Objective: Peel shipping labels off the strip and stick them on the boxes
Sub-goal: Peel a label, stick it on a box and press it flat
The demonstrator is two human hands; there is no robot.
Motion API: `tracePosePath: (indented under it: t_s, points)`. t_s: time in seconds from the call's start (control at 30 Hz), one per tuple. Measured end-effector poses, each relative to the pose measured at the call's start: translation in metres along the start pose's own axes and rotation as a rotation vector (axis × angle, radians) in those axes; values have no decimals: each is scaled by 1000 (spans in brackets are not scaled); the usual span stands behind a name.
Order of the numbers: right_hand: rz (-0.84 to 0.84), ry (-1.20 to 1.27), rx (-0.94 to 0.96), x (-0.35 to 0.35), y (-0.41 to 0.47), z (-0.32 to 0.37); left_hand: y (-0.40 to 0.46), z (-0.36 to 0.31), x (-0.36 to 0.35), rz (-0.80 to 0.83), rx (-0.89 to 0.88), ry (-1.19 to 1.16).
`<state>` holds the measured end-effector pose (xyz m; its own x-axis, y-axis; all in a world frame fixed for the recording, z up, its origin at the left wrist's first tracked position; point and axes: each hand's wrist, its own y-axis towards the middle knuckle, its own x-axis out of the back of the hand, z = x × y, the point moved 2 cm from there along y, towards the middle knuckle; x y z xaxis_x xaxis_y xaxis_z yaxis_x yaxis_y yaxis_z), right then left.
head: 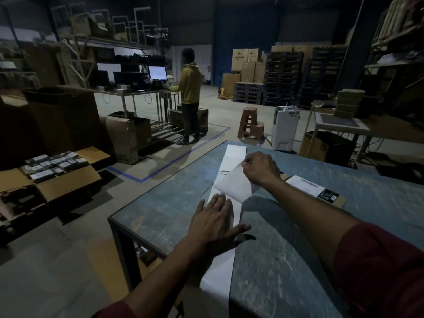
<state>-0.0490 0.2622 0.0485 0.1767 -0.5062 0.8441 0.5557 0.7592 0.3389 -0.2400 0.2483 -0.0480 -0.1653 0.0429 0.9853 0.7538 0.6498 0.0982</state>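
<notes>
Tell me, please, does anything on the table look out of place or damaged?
Nothing looks damaged. The label strip hangs over the near edge of the table. The right hand is peeling one label; the left hand presses the strip flat.

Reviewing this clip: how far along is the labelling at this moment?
Done: the flat brown cardboard box on the blue-grey table already shows a white printed label. In hand: the left hand presses flat on the long white label strip while the right hand pinches a white label lifted partly off it. Left: sticking this label; no unlabelled box is visible on the table.
</notes>
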Motion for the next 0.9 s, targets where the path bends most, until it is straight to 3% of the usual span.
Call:
tracePosePath:
  t_s: [0.43, 0.53, 0.6, 0.67, 0.73, 0.8, 0.9]
  points:
    - [-274, 106, -78, 57, 24, -5, 43, 10, 16, 77, 65, 0]
    - [-311, 92, -6, 67, 9, -5, 47, 12, 22, 30, 84, 15]
    - [-352, 75, 65, 72, -7, -5, 42, 12, 25, -102, 104, -55]
    - [-418, 63, 148, 79, -28, -5, 30, 8, 36, -270, 190, -392]
    - [-547, 33, 258, 86, -56, -4, 14, -5, 52, -324, 325, -921]
    - [-629, 17, 409, 87, -90, -2, -4, -25, 67, -175, 460, -1388]
    - [-587, -95, 601, 72, -139, -4, -28, -50, 85, 54, 514, -1692]
